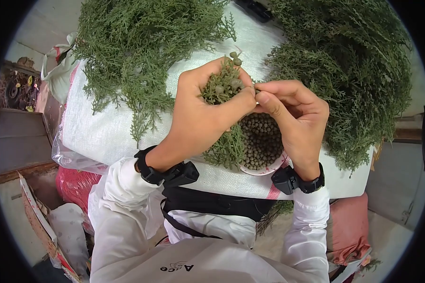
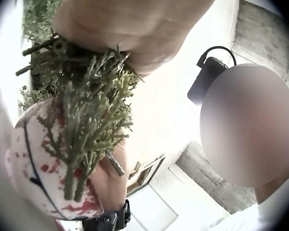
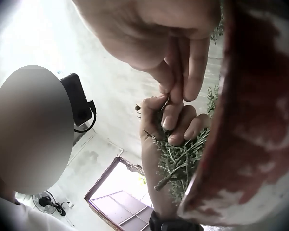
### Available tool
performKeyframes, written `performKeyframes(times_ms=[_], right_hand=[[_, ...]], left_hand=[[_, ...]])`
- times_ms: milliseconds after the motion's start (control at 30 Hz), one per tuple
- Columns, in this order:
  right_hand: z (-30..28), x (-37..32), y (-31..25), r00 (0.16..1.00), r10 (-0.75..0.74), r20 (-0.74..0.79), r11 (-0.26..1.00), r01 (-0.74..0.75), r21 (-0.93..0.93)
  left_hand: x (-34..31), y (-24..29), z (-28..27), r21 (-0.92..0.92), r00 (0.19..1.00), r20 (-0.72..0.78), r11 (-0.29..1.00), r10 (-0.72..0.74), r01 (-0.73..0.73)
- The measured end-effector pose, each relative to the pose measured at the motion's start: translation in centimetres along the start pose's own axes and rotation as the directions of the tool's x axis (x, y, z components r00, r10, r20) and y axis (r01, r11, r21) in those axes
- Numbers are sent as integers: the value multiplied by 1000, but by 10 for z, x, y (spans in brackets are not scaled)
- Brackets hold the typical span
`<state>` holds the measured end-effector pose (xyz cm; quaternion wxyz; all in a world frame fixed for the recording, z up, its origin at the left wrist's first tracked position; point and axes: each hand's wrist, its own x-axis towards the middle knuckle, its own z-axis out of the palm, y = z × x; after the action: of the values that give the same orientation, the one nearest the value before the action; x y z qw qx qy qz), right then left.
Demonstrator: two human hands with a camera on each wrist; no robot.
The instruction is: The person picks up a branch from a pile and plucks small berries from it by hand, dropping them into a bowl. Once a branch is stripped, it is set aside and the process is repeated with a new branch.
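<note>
My left hand [image 1: 200,111] grips a bunch of green sprigs [image 1: 229,146], whose cut stems show below the fist in the left wrist view. Round green cones [image 1: 235,58] stick out above that hand. The right hand [image 1: 300,115] meets it at the fingertips, thumb and forefinger pinching something small at the sprigs; a cone or stem, I cannot tell which. Beneath both hands is a bowl [image 1: 264,170] with a red-marked rim, holding many brownish round cones [image 1: 259,141]. In the right wrist view the bowl's side [image 3: 250,144] fills the right part.
A white woven sack surface [image 1: 174,137] lies under everything. Leafy branches [image 1: 127,47] are heaped at the left, and a larger heap [image 1: 344,70] at the right. A black object [image 1: 255,10] lies at the far edge. Red bags [image 1: 73,188] are on the floor at left.
</note>
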<state>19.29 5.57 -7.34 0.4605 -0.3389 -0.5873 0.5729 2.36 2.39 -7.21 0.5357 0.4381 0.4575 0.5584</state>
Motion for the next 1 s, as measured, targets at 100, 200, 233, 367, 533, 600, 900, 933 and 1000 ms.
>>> performKeyframes(times_ms=[100,200,233,367,533,600,900,933,1000], right_hand=[[2,1,0,1000,-14,-6,1000,14,-21],[4,0,0,1000,-10,-22,1000,9,-30],[5,0,-1,1000,-5,-22,1000,5,-20],[4,0,-4,1000,-1,-21,1000,1,-7],[3,0,-1,1000,-6,-21,1000,7,25],[4,0,0,1000,-3,-23,999,4,44],[1,-1,-3,1000,-8,1,1000,8,-4],[0,-1,-2,1000,-18,6,1000,18,-17],[0,-2,-3,1000,-27,11,999,28,-30]], left_hand=[[4,-5,2,-4,997,-9,997,71,-71],[3,-2,0,-14,998,-14,998,66,-66],[3,2,-1,-21,1000,-9,999,29,-29],[2,4,-1,-24,1000,-4,999,-24,24],[2,4,1,-10,1000,13,1000,8,-7],[2,4,0,-9,1000,17,1000,1,-1],[1,3,-2,2,1000,28,1000,5,-5],[1,4,-2,8,999,31,1000,9,-10],[2,3,-2,-7,999,33,1000,-1,1]])
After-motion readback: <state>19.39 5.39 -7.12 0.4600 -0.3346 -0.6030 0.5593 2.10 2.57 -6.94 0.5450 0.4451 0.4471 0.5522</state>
